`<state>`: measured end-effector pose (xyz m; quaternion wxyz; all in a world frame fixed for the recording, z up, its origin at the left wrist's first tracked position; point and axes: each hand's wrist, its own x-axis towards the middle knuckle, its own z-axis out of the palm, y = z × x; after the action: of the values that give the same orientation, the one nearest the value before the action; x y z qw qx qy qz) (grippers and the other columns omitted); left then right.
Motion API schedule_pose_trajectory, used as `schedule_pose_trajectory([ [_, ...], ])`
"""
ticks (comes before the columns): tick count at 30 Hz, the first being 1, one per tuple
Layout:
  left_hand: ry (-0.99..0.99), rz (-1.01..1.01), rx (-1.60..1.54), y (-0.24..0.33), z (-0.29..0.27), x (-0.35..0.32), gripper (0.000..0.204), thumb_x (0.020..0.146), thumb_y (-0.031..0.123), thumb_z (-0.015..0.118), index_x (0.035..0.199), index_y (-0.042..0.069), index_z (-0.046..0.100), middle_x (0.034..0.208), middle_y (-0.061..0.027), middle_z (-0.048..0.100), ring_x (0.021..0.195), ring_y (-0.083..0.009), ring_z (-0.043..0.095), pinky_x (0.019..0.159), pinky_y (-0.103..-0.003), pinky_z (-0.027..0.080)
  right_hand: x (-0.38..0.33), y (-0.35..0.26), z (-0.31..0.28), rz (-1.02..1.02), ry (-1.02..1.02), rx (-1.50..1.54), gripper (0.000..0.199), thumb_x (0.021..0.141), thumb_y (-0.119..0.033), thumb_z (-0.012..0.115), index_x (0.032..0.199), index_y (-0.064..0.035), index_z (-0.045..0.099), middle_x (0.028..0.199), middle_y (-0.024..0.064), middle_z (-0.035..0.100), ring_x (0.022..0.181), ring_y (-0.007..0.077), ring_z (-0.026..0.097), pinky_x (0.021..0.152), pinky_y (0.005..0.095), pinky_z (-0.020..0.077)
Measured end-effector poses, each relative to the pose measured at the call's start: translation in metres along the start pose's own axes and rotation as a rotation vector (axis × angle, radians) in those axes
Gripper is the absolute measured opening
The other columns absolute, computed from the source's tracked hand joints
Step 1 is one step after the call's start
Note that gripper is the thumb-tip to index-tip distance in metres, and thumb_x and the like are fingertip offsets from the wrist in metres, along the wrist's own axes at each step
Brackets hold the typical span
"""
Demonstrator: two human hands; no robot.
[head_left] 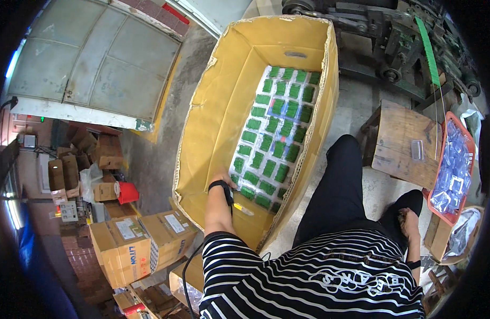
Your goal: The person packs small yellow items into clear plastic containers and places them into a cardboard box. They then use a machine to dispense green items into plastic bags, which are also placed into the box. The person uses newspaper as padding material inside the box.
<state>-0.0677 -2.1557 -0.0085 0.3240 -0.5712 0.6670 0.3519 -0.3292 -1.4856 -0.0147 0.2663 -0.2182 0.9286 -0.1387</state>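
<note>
A deep, open cardboard carton stands before me. Rows of small clear packs with green contents lie on its bottom in a flat layer. My left hand reaches down into the carton, beside the layer's near left edge. Its fingers are small in the view and partly hidden, so their grip does not show. My right hand hangs low at my right knee, away from the carton. Its fingers look curled in, and whatever they might hold is hidden.
A wooden stool at right carries a small clear plastic case. Beside it, a red basket holds many clear plastic pieces. Dark machinery stands at far right. Closed cartons and a red bucket are at left.
</note>
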Motion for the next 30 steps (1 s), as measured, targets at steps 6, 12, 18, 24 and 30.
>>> schedule_pose_trajectory([
  [6,0.11,-0.092,0.597,-0.02,-0.012,0.016,0.05,0.057,0.015,0.084,0.102,0.001,0.065,0.1,-0.0161,0.066,0.091,-0.0265,0.065,0.08,-0.039,0.051,0.003,-0.04,0.018,0.097,0.009,0.075,0.023,0.072,-0.002,0.059,0.094,-0.0022,0.065,0.098,0.0186,0.062,0.095,0.0359,0.059,0.082,0.0405,0.0467],
  [12,0.118,-0.136,0.412,-0.097,-0.041,0.085,0.023,0.081,0.009,0.054,0.098,-0.002,0.064,0.097,-0.02,0.064,0.089,-0.0311,0.061,0.079,-0.042,0.049,0.009,-0.082,0.027,0.015,0.03,0.092,0.023,0.076,-0.014,0.06,0.098,-0.0064,0.065,0.098,0.0163,0.062,0.092,0.0344,0.059,0.08,0.043,0.0475],
  [18,-0.149,0.209,-0.727,-0.017,-0.082,-0.028,0.025,0.09,0.025,0.052,0.096,0.001,0.06,0.075,-0.004,0.059,0.064,-0.0154,0.053,0.058,-0.029,0.044,0.008,-0.097,0.038,0.177,0.306,0.325,0.027,0.075,-0.014,0.057,0.098,-0.0028,0.066,0.097,0.0184,0.065,0.094,0.0335,0.061,0.083,0.0398,0.0478],
  [24,0.414,0.536,0.088,0.071,-0.123,0.013,0.027,0.088,0.029,0.055,0.09,0.002,0.059,0.069,-0.006,0.058,0.06,-0.0182,0.053,0.055,-0.03,0.044,-0.046,-0.023,0.077,0.735,0.649,0.631,0.024,0.072,-0.007,0.055,0.091,-0.0019,0.069,0.081,0.0162,0.067,0.071,0.0256,0.067,0.07,0.0344,0.0533],
  [30,0.985,0.689,0.296,0.115,-0.175,-0.068,0.03,0.086,0.034,0.058,0.084,0.004,0.058,0.063,-0.0081,0.056,0.056,-0.021,0.053,0.052,-0.032,0.043,-0.09,0.058,0.155,1.114,0.91,0.926,0.019,0.073,-0.003,0.055,0.084,0.0004,0.069,0.066,0.0124,0.066,0.054,0.0193,0.066,0.059,0.0301,0.0541],
])
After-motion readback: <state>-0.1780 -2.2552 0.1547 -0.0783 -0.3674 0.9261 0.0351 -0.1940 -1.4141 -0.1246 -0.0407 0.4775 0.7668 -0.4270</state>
